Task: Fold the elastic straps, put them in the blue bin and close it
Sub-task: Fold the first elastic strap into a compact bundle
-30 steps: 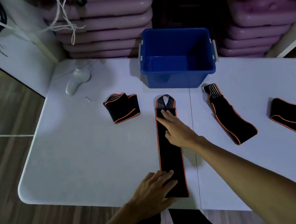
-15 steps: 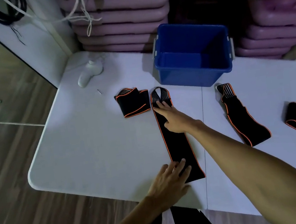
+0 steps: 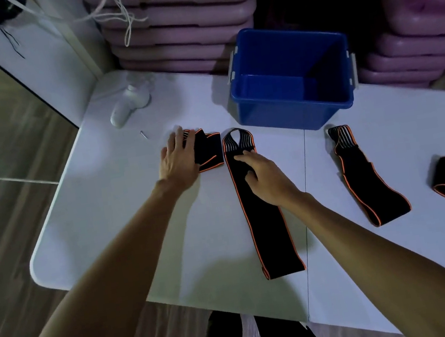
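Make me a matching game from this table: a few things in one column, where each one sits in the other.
Things:
1. blue bin
2. folded strap
3. long strap
4. white device

Places:
A. under the left hand
B. far left corner of the table
C. stretched out flat, under the right hand
D. back of the table, lid off

Pairs: 1-D, 2-A, 3-C, 4-B
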A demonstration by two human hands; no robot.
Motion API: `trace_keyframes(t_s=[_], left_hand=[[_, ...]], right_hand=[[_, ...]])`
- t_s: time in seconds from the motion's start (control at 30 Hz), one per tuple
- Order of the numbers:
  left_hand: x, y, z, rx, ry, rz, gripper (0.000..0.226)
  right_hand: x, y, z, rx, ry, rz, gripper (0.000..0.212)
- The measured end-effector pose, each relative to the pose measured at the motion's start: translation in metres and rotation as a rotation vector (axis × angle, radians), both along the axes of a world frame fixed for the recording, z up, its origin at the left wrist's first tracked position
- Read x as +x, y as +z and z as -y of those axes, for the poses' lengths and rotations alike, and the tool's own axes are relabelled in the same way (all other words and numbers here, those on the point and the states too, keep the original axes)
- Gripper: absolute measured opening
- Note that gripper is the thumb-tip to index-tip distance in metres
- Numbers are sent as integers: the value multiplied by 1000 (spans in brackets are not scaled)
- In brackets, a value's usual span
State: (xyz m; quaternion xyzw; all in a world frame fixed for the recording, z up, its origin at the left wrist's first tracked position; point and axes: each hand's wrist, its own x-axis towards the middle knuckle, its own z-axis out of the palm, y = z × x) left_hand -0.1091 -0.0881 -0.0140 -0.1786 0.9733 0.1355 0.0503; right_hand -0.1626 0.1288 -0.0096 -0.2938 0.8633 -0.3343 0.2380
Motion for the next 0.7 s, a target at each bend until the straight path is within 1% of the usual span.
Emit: trace_keyframes(t_s=[0.07, 0.17, 0.23, 0.3, 0.37, 0.43, 0.47, 0.53, 0.57, 0.6, 0.63, 0.7], left_hand=[[-6, -2, 3, 32, 15, 35, 83], [-3, -5, 0, 41, 62, -64, 78], [7, -8, 1, 170, 145, -157, 67], [21, -10, 2, 306, 257, -295, 51], [34, -10, -1, 406, 373, -425, 47], [42, -7, -6, 467, 432, -503, 46], [46, -6, -10, 478, 420, -551, 40], [55, -4, -21, 481, 340, -643, 19], [61, -4, -28, 468, 277, -661, 16], [66, -6, -34, 439, 200, -665, 17], [72, -9, -39, 400, 119, -655, 20], [85, -13, -46, 348, 4, -631, 24]], right_hand=[[2, 1, 2, 13, 9, -48, 48], [7, 0, 9, 36, 92, -122, 47], [12, -1, 16, 20, 110, -140, 47], [15, -1, 25, -20, 75, -100, 50], [17, 0, 35, -63, 21, -51, 54], [18, 1, 43, -96, -19, -12, 60], [18, 1, 47, -89, -11, -13, 64], [19, 0, 52, -40, 60, -65, 73], [20, 0, 54, -36, 98, -90, 75], [20, -1, 55, -43, 126, -102, 74], [21, -1, 56, -45, 148, -117, 69], [22, -1, 52, -6, 209, -217, 47]])
